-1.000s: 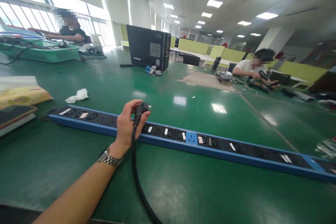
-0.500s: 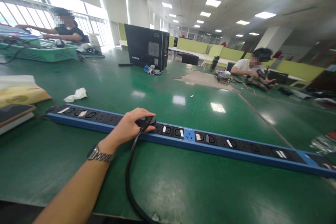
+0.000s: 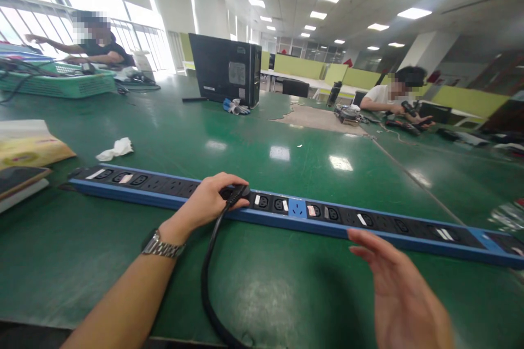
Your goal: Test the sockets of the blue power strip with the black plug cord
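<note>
A long blue and black power strip (image 3: 262, 217) with several sockets and white labels lies across the green table. My left hand (image 3: 210, 202), a metal watch on its wrist, grips a black power plug (image 3: 237, 193) over the strip's left half; whether the pins sit in a socket is hidden. From the plug a thick black cable (image 3: 208, 278) curves down past the table's front edge. My right hand (image 3: 399, 278) is raised in front of the strip's right half, palm turned inward, fingers stretched out and holding nothing.
A black computer case (image 3: 227, 71) stands at the back with gloves (image 3: 236, 107) beside it. Crumpled tissue (image 3: 117, 149), a tissue pack (image 3: 33, 147) and a phone (image 3: 20, 179) on a box lie left. Behind them is a green basket (image 3: 77, 86). Two people sit across the table.
My right hand has come into view at the lower right. My left hand keeps its grip on the plug and appears slightly farther right along the strip, and the view has shifted a little.
</note>
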`<state>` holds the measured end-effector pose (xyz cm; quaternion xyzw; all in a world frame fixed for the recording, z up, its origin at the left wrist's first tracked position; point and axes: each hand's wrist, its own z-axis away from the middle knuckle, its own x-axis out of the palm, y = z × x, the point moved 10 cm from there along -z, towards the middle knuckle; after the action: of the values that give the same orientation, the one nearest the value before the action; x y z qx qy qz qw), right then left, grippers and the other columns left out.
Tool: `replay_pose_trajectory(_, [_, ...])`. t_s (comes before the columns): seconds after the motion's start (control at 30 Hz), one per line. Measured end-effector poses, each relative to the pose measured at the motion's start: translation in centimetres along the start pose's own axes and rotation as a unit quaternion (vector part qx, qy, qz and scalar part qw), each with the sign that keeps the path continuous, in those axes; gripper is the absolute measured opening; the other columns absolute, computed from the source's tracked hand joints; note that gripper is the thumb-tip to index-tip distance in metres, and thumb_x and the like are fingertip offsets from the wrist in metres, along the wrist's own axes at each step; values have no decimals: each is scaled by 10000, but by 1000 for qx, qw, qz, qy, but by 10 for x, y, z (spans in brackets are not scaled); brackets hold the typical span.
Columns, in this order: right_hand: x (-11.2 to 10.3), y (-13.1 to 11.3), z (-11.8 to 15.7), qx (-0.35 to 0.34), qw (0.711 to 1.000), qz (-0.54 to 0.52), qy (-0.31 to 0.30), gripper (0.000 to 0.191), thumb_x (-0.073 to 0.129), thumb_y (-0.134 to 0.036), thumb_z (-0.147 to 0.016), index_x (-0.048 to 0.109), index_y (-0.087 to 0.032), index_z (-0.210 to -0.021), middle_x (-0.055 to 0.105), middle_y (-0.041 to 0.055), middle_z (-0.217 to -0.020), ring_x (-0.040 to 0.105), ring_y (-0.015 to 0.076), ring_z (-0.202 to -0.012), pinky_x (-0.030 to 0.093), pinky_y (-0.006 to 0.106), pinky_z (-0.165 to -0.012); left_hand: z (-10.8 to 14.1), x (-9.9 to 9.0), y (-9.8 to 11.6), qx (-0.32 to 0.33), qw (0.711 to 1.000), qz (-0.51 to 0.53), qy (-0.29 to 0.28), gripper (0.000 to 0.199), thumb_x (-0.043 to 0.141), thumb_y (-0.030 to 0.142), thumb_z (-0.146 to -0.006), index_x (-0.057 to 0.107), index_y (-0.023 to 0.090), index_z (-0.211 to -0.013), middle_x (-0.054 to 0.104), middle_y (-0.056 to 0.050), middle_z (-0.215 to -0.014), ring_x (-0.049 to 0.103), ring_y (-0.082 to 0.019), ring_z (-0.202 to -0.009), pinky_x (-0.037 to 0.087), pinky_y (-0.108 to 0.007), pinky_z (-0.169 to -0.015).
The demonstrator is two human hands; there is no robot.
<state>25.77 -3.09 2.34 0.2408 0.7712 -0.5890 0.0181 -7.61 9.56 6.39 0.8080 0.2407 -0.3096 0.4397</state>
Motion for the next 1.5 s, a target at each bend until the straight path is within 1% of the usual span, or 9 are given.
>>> replay_pose_trajectory(0.13, [21,19,-16,52,998,29,9,398,555,-522,-876,747,-189,-982,738,105,-1060,671,296,-1001,538,375,-837,-1,2,2,-4,1000,0,-28,385,735,479,-741,702,207,-1012,725,-57,-971,668,-217,-896,526,-342,-835])
replay_pose_trajectory(0.23, [30,43,-16,81,994,71,-14,386,568,-522,-864,738,-188,-955,736,98,-1045,658,285,-1013,516,359,-850,-1,1,-3,-35,999,-1,-31,400,748,500,-711,715,216,-990,731,-54,-961,672,-230,-890,532,-359,-827])
replay_pose_trajectory(0.33, [35,53,-13,78,992,89,-38,375,557,-525,-874,730,-197,-933,728,90,-1032,648,270,-1000,492,354,-868,-1,1,-8,-61,998,-4,-23,413,745,526,-700,722,219,-975,740,-53,-961,677,-242,-895,535,-383,-851])
replay_pose_trajectory(0.5, [38,52,-12,65,990,111,-56,384,531,-534,-894,728,-209,-952,717,89,-1029,625,271,-1006,453,375,-908,-2,-1,-12,-60,998,-16,-4,443,690,581,-743,719,215,-991,745,-60,-988,682,-244,-912,538,-390,-872])
replay_pose_trajectory(0.77, [40,51,-11,63,990,110,-63,374,523,-526,-903,724,-212,-928,716,76,-1004,620,262,-1001,435,370,-915,-3,2,-12,-60,998,-7,-32,368,647,533,-801,728,220,-976,750,-47,-993,685,-243,-924,532,-375,-876])
replay_pose_trajectory(0.97, [40,46,-13,44,990,121,-65,354,522,-507,-908,730,-220,-916,722,72,-979,631,260,-968,456,354,-869,-4,0,-7,-65,998,-8,-1,394,646,530,-794,719,199,-994,737,-67,-1000,678,-240,-925,532,-379,-872])
replay_pose_trajectory(1.17, [43,43,-13,43,988,125,-73,352,513,-506,-916,726,-227,-914,716,64,-964,630,251,-954,448,349,-874,-3,7,-5,-43,998,-42,-23,403,671,532,-766,705,222,-1022,724,-64,-1008,657,-249,-943,517,-412,-884])
replay_pose_trajectory(1.4, [45,38,-13,37,987,135,-80,354,509,-506,-918,720,-223,-888,702,63,-926,615,250,-927,435,360,-863,-4,11,-4,-32,997,-61,-36,349,729,495,-712,686,224,-928,707,-40,-917,645,-245,-885,519,-389,-810])
replay_pose_trajectory(1.5, [46,37,-13,30,986,139,-85,353,509,-502,-921,713,-217,-875,693,66,-911,605,248,-918,428,364,-861,-3,7,0,-33,999,-34,-11,337,733,468,-729,684,217,-948,706,-34,-919,649,-229,-865,516,-368,-809])
